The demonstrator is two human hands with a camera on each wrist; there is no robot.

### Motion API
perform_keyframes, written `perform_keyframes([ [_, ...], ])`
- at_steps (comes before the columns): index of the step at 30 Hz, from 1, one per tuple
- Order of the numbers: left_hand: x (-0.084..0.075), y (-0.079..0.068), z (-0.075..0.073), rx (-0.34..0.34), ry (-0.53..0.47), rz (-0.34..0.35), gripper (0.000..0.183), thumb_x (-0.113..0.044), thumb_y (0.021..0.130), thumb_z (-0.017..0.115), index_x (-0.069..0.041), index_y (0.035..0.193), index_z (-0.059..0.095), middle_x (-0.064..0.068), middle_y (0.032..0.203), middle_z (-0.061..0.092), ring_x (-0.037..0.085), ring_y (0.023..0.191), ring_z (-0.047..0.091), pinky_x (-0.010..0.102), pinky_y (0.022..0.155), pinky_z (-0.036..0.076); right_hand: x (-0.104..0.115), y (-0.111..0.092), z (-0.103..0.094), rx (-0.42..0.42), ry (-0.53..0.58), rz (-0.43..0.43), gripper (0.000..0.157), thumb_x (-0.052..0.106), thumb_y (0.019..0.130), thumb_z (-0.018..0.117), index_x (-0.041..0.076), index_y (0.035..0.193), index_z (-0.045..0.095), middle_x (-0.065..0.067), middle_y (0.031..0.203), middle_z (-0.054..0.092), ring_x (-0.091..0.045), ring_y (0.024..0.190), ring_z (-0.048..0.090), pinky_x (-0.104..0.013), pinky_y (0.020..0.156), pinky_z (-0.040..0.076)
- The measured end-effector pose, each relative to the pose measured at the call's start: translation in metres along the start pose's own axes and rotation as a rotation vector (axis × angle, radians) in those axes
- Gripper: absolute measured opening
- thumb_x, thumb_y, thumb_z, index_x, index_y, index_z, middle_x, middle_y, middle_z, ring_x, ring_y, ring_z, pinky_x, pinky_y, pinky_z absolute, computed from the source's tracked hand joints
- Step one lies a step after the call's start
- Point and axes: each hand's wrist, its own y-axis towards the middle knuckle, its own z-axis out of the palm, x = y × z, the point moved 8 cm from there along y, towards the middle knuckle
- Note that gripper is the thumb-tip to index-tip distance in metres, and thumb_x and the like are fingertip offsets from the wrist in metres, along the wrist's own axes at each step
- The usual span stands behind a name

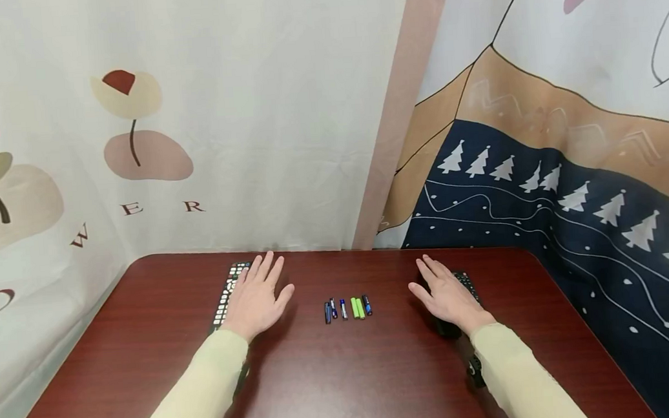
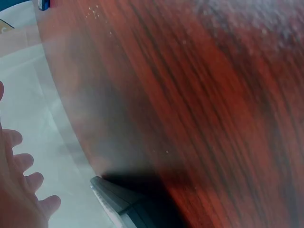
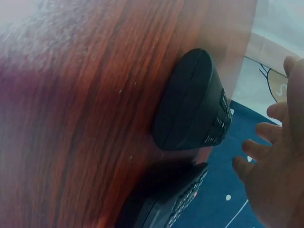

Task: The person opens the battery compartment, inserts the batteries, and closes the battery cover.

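On the red-brown table (image 1: 323, 378), a white-buttoned remote (image 1: 223, 307) lies by the left hand (image 1: 255, 303) and two black remotes (image 3: 187, 109) by the right hand (image 1: 450, 297), both hands outstretched, holding nothing, the remotes probably light, stiff and smooth, best pinched by their long edges.

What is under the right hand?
Two black remotes, side by side on the table, show in the right wrist view. The right hand hides parts of them from the head view; whatever is beneath the remotes can't be seen.
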Motion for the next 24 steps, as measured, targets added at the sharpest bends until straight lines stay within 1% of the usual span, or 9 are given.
perform_keyframes([
  [7, -0.007, -0.001, 0.001, 0.019, 0.005, 0.007, 0.069, -0.046, 0.106, 0.051, -0.007, 0.16, 0.037, 0.018, 0.167, 0.028, 0.04, 0.155, 0.023, 0.06, 0.123, 0.022, -0.005, -0.005, -0.001, 0.016, 0.018, 0.035, 0.072, 0.045, 0.107, 0.049, 0.0, 0.16, 0.032, -0.026, 0.166, 0.026, -0.05, 0.15, 0.027, -0.064, 0.119, 0.026],
  [13, -0.015, -0.001, 0.003, 0.032, -0.01, 0.018, 0.07, -0.047, 0.105, 0.051, -0.006, 0.16, 0.036, 0.017, 0.168, 0.028, 0.039, 0.156, 0.022, 0.059, 0.123, 0.022, -0.006, -0.007, -0.001, 0.009, 0.016, 0.041, 0.072, 0.045, 0.106, 0.051, -0.001, 0.158, 0.035, -0.027, 0.164, 0.03, -0.052, 0.148, 0.03, -0.066, 0.117, 0.029],
  [18, -0.022, -0.002, 0.002, 0.023, -0.009, 0.042, 0.069, -0.047, 0.105, 0.052, -0.007, 0.16, 0.037, 0.017, 0.168, 0.028, 0.038, 0.156, 0.023, 0.057, 0.124, 0.022, -0.006, -0.008, 0.0, 0.018, -0.006, 0.055, 0.072, 0.046, 0.106, 0.051, -0.001, 0.158, 0.037, -0.029, 0.162, 0.033, -0.055, 0.145, 0.033, -0.067, 0.116, 0.03],
  [24, -0.03, -0.004, 0.0, -0.002, -0.012, 0.076, 0.068, -0.045, 0.104, 0.054, -0.005, 0.158, 0.04, 0.018, 0.166, 0.031, 0.038, 0.155, 0.025, 0.057, 0.123, 0.023, -0.008, -0.012, 0.0, 0.024, -0.033, 0.091, 0.07, 0.046, 0.105, 0.052, 0.001, 0.158, 0.037, -0.032, 0.159, 0.034, -0.057, 0.144, 0.033, -0.069, 0.113, 0.033],
])
